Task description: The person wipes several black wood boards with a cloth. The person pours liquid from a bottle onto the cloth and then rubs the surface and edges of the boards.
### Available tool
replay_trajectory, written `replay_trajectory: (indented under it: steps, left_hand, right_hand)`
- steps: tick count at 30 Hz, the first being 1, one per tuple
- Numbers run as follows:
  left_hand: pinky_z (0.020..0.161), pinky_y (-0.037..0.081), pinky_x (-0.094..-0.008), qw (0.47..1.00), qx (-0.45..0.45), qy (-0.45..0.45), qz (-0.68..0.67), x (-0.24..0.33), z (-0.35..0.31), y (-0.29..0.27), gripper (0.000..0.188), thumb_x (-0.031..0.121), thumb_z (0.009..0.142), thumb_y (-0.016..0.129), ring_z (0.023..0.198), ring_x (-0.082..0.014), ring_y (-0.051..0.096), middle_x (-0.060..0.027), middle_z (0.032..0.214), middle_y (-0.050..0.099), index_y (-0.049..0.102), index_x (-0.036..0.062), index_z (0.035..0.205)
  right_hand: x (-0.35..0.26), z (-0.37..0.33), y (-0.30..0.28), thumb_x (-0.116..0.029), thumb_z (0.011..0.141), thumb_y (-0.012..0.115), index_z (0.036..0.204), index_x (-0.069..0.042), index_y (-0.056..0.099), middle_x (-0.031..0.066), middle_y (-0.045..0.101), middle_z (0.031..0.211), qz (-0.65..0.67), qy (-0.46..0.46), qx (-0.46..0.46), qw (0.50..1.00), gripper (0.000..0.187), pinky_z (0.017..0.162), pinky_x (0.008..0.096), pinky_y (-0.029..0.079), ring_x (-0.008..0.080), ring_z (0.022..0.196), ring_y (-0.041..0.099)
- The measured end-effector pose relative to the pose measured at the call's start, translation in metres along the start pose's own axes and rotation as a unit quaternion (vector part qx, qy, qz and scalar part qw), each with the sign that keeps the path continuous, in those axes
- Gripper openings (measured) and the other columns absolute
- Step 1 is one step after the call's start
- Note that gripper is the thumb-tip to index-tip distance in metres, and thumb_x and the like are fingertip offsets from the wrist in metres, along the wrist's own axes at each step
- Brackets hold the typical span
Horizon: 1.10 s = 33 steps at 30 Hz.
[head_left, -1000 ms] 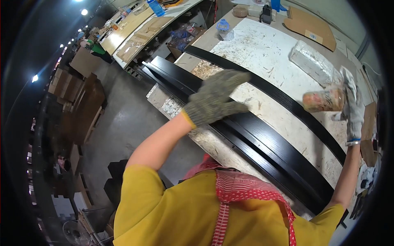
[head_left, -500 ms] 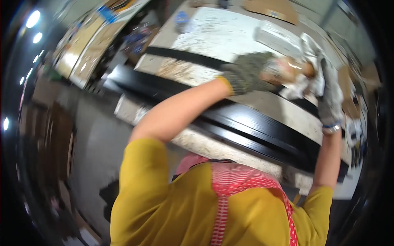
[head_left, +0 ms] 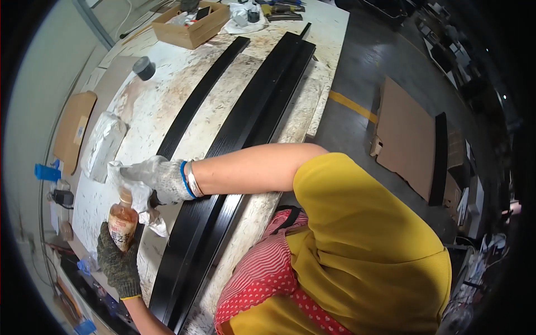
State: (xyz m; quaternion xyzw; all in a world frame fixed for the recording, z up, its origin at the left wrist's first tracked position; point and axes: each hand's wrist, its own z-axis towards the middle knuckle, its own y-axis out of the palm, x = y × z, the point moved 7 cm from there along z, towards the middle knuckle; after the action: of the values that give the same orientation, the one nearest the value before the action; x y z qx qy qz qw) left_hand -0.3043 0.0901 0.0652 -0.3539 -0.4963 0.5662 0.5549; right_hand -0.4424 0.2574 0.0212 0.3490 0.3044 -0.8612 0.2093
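My left hand (head_left: 119,268), in a dark knitted glove with a yellow cuff edge, is closed round a clear plastic bottle (head_left: 121,226) with a printed label and brownish contents. The bottle's neck points up towards my right hand (head_left: 162,180). That hand wears a pale knitted glove with a blue edge and is closed on a crumpled white cloth (head_left: 125,180), which lies against the bottle's neck and hides its mouth. Under my right forearm runs a long black grooved board (head_left: 245,120). Beyond it lies a narrower black strip (head_left: 204,92), partly covered by my right hand.
On the stained white worktable (head_left: 167,84) stand a dark round pot (head_left: 144,68) and a white wrapped block (head_left: 104,146). At the far end are a wooden box (head_left: 192,30) and several hand tools (head_left: 285,12). Cardboard (head_left: 405,134) stands right of the table.
My view has swung round to the right along the table. The bottle has gone from lying sideways to neck up, still in my left hand, and the cloth is now at its neck.
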Motion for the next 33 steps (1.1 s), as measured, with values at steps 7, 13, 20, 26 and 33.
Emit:
replay_trajectory:
  steps: [7,13,20,26,33]
  left_hand:
    - [0.093,0.047,-0.0437,0.977,-0.044,0.092,0.189,0.039,0.034,-0.005,0.076,0.015,0.07,0.081,0.107,-0.0365,0.059,-0.0194,0.118,0.06,0.047,0.0057,0.137]
    - [0.094,0.044,-0.0454,0.974,-0.025,0.094,0.203,0.04,0.046,-0.015,0.076,0.016,0.069,0.079,0.11,-0.0373,0.057,-0.019,0.119,0.06,0.047,0.0065,0.137]
    - [0.091,0.046,-0.0463,0.981,-0.052,0.08,0.17,0.039,0.047,-0.016,0.072,0.017,0.07,0.08,0.105,-0.0383,0.057,-0.0221,0.113,0.061,0.05,0.0046,0.134]
    - [0.086,0.047,-0.0454,0.976,-0.057,0.07,0.198,0.036,0.046,-0.027,0.068,0.025,0.072,0.079,0.101,-0.035,0.06,-0.0162,0.11,0.062,0.051,0.0109,0.132]
    - [0.084,0.047,-0.046,0.972,-0.04,0.087,0.217,0.023,0.033,-0.029,0.065,0.026,0.072,0.079,0.099,-0.034,0.06,-0.0155,0.108,0.062,0.053,0.0093,0.13]
  right_hand:
    - [0.022,-0.03,0.0,-0.041,0.094,0.06,0.097,-0.001,0.06,0.0161,0.065,0.086,0.436,0.289,-0.003,0.852,0.04,0.067,0.0422,0.054,0.0287,0.078,0.067]
    - [0.024,-0.028,-0.006,-0.051,0.096,0.052,0.104,-0.007,0.062,0.0181,0.064,0.1,0.599,0.325,0.112,0.724,0.046,0.073,0.0522,0.051,0.0349,0.091,0.063]
    - [0.029,-0.017,-0.008,-0.041,0.099,0.054,0.107,-0.011,0.059,0.0013,0.061,0.089,0.636,0.357,0.115,0.675,0.031,0.074,0.0295,0.053,0.0127,0.083,0.061]
    - [0.04,-0.01,0.0,-0.034,0.102,0.047,0.119,-0.004,0.051,0.0102,0.062,0.098,0.636,0.404,0.136,0.643,0.035,0.064,0.0333,0.06,0.0211,0.08,0.065]
    - [0.039,-0.02,0.007,-0.037,0.103,0.043,0.119,-0.001,0.052,0.0118,0.063,0.104,0.575,0.465,0.13,0.661,0.04,0.063,0.0325,0.062,0.0206,0.083,0.067]
